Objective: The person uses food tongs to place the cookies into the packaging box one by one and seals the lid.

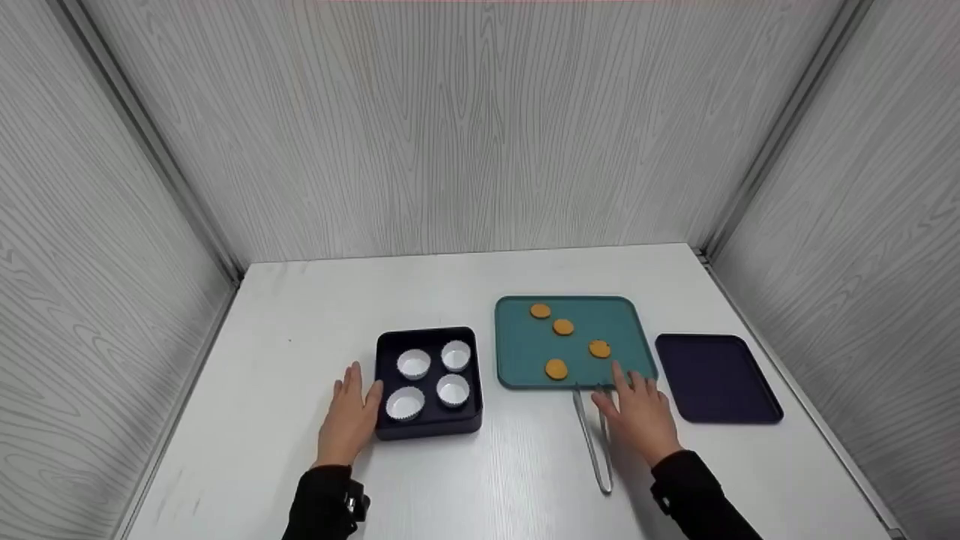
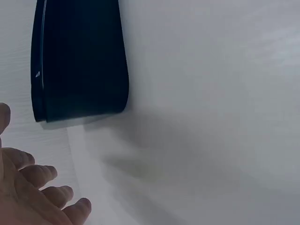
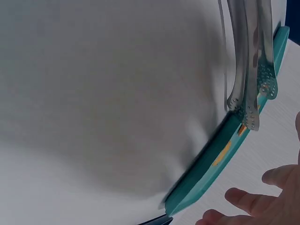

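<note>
My left hand (image 1: pixel 349 421) is beside the left wall of a dark square box (image 1: pixel 429 429), thumb near its side and fingers extended. White paper baking cups (image 1: pixel 406 403) stand inside the box. In the left wrist view, the fingers (image 2: pixel 40 176) are spread below the box (image 2: pixel 82 61). My right hand (image 1: pixel 642 421) hovers with spread fingers at the front right of a teal tray (image 1: pixel 517 341) holding several round orange-brown cookies (image 1: pixel 556 369). Metal tongs (image 1: pixel 590 441) lie left of that hand, their tips on the tray's front rim. The right hand grips nothing.
A dark flat tray (image 1: pixel 720 379) lies to the right of the teal one. Everything stands on a white table (image 1: pixel 337 307), with grey wood-grain panels (image 1: pixel 480 135) at the back and both sides.
</note>
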Tool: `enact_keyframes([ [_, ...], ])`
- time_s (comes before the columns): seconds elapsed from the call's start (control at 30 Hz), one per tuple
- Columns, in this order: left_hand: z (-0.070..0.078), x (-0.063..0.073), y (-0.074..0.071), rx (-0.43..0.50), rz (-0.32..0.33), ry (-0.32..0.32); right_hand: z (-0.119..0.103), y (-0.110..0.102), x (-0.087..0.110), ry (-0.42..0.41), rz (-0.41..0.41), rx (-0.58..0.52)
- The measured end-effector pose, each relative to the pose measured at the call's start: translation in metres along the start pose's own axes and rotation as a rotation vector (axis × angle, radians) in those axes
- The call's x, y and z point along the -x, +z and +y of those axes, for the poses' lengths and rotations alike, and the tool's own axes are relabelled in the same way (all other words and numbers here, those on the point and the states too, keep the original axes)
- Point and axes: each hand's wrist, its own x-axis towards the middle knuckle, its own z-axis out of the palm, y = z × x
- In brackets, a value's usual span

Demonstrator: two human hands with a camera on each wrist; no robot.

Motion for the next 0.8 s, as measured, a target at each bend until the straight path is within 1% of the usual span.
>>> enact_keyframes([
  [0.13,0.000,-0.004,0.012,0.121,-0.005,-0.039,-0.009,0.004,0.003,-0.003,-0.010,0.047],
  [0.3,0.004,-0.009,0.025,0.197,0.034,-0.036,-0.016,0.011,0.006,-0.010,-0.029,0.142],
  [0.4,0.007,-0.012,0.031,0.224,0.063,-0.025,-0.020,0.015,0.009,-0.018,-0.029,0.191],
  [0.5,0.009,-0.014,0.035,0.249,0.093,-0.018,-0.023,0.020,0.012,-0.032,-0.004,0.223],
  [0.67,0.011,-0.016,0.040,0.256,0.147,-0.031,-0.027,0.027,0.016,-0.043,0.055,0.219],
  [0.8,0.012,-0.016,0.043,0.261,0.185,-0.027,-0.028,0.032,0.018,-0.039,0.082,0.181],
])
